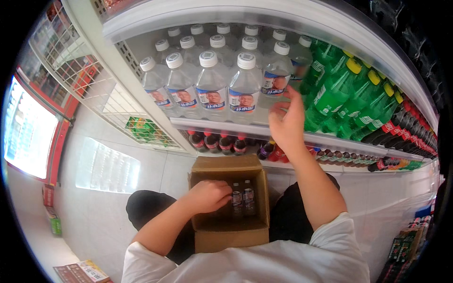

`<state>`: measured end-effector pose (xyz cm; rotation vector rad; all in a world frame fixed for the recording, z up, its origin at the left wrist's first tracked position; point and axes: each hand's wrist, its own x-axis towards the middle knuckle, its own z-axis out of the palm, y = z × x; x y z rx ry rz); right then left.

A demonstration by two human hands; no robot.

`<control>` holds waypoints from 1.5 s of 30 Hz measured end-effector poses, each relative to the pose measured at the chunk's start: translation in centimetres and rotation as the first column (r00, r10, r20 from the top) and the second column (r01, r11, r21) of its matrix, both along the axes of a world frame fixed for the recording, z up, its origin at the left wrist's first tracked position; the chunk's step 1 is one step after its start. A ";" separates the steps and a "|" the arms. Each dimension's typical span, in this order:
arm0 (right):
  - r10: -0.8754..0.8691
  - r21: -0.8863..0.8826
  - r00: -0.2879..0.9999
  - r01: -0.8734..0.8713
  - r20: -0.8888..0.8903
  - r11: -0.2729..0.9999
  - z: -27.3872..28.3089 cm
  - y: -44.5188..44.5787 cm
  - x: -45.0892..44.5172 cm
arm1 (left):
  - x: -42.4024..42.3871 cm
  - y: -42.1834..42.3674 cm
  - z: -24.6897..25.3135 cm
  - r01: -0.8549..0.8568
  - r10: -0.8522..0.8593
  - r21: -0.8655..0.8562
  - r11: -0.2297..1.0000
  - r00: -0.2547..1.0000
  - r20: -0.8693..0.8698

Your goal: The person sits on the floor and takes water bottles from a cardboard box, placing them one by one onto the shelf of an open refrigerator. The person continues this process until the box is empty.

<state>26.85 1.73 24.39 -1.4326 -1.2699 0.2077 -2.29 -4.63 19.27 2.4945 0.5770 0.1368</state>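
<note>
An open cardboard box (231, 240) stands on the floor between the knees, with clear plastic bottles (248, 198) upright inside. Over the box's left part is my left hand (211, 195), its fingers curled beside the bottles; whether it grips anything is hidden. My right hand (288, 118) is raised at the shelf, fingers spread and holding nothing, just in front of a clear bottle with a white cap (276, 76). Rows of similar bottles with blue and white labels (244, 99) fill the shelf to the left of that hand.
Green soda bottles (331, 97) with yellow caps stand right of the right hand, dark cola bottles (400, 134) beyond. The shelf's front edge (226, 125) runs above a lower row of small bottles (226, 144). A white wire rack (116, 95) and a lit red-framed cooler (32, 131) are left.
</note>
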 end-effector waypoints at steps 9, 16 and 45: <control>0.104 -0.076 0.980 -0.093 0.170 0.993 0.5 -0.9 1.6 | 4.8 -1.1 -5.6 0.070 -0.090 -0.081 0.994 0.955 -0.283; 0.143 -0.169 0.952 -0.099 0.270 0.981 0.5 -1.4 0.3 | 7.2 4.4 -21.8 -0.192 -0.009 -0.164 0.968 0.623 -0.782; 0.066 -0.119 0.930 -0.024 0.361 0.993 0.0 -0.6 -0.2 | 2.1 -1.9 -34.1 -0.448 0.289 -0.060 0.892 0.668 -0.686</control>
